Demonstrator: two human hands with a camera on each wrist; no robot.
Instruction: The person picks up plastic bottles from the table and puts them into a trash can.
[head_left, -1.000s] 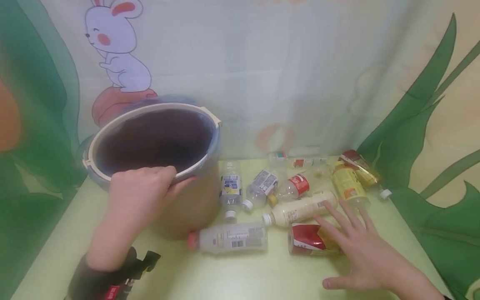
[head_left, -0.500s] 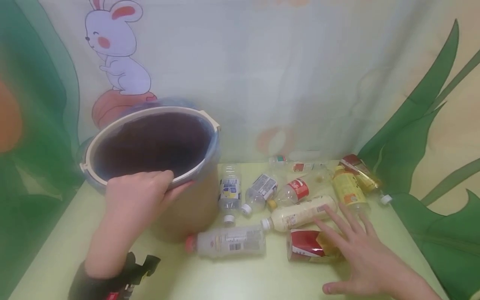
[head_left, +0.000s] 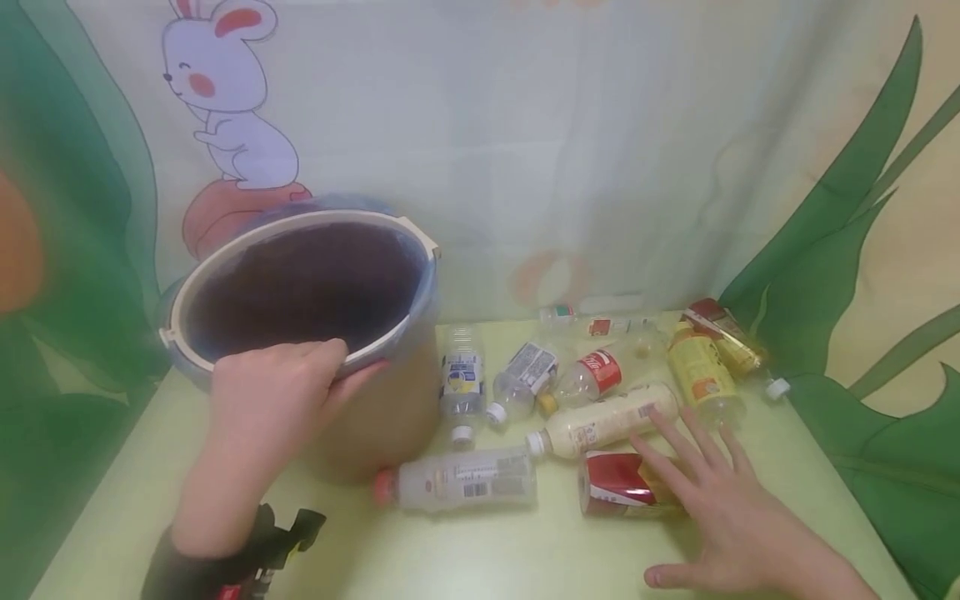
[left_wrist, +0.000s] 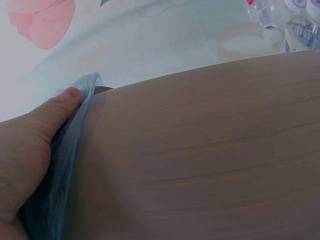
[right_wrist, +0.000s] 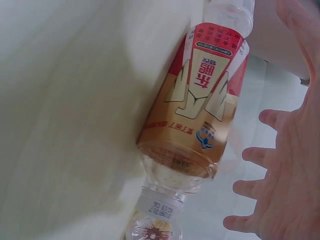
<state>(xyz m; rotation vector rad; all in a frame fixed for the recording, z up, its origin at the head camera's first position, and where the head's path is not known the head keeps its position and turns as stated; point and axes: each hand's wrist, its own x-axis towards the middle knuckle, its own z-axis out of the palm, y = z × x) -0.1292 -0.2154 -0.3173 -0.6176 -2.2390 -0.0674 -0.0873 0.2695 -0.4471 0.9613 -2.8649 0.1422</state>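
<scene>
My left hand (head_left: 273,400) grips the near rim of a tan bin (head_left: 382,425) standing at the left. A thin blue plastic bag (left_wrist: 65,165) folds over the rim, with my left thumb (left_wrist: 70,95) lying on its outer side. The bin's inside is dark. At the right, my right hand (head_left: 731,517) is held over the table with fingers spread, holding nothing. Nearest to it lies a plastic bottle with a red and gold label (head_left: 618,483), partly covered by the hand in the head view. The right wrist view shows that bottle (right_wrist: 200,100) apart from the fingertips.
More bottles lie on the pale green table (head_left: 420,558): a red-capped one (head_left: 468,479), a cream one (head_left: 607,421), a red-labelled clear one (head_left: 592,375), a yellow one (head_left: 703,367) and several others. A printed curtain (head_left: 510,150) hangs behind.
</scene>
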